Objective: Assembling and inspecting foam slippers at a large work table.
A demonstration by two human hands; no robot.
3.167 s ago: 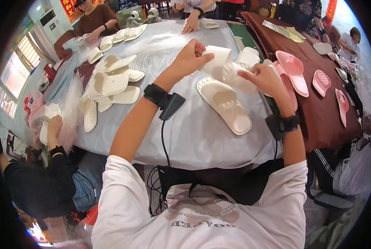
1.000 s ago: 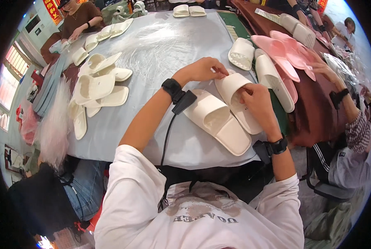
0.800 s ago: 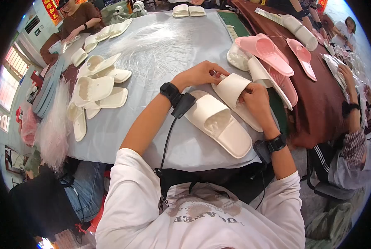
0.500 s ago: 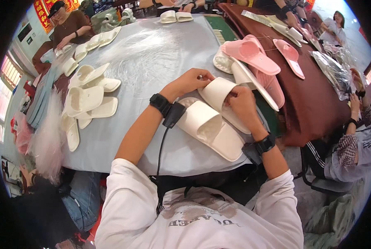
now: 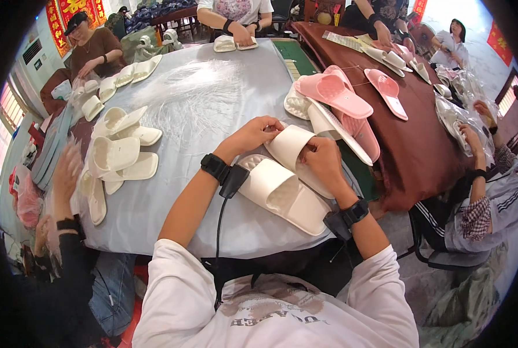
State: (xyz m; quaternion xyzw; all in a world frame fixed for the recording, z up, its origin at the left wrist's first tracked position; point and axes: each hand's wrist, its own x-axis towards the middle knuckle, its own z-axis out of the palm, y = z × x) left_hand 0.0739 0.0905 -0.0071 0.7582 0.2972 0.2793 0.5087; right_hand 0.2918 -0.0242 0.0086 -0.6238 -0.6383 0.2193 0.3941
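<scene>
A cream slide slipper point(image 5: 289, 145) lies on the grey-covered table, its broad strap between my hands. My left hand point(image 5: 256, 133) pinches the strap's far left edge with curled fingers. On the strap's right side, my right hand point(image 5: 325, 164) is closed, its fingers tucked at the opening and partly hidden. The matching slipper point(image 5: 270, 184) rests nearer me, touching the first one, its toe toward the lower right. Dark bands with small boxes sit on both my wrists, and a cable hangs from the left one.
Right of my hands is a pile of pink slippers point(image 5: 335, 93) and cream ones. Several cream slippers point(image 5: 115, 152) are heaped on the left. Clear plastic bags point(image 5: 192, 81) cover the table's far middle. Co-workers sit around; one co-worker's hand point(image 5: 66, 174) is raised at left.
My hands keep their hold on the strap with little movement. The view has shifted slightly. At left a co-worker's hand has come up, and at the far end another's hand now touches the cream slippers.
</scene>
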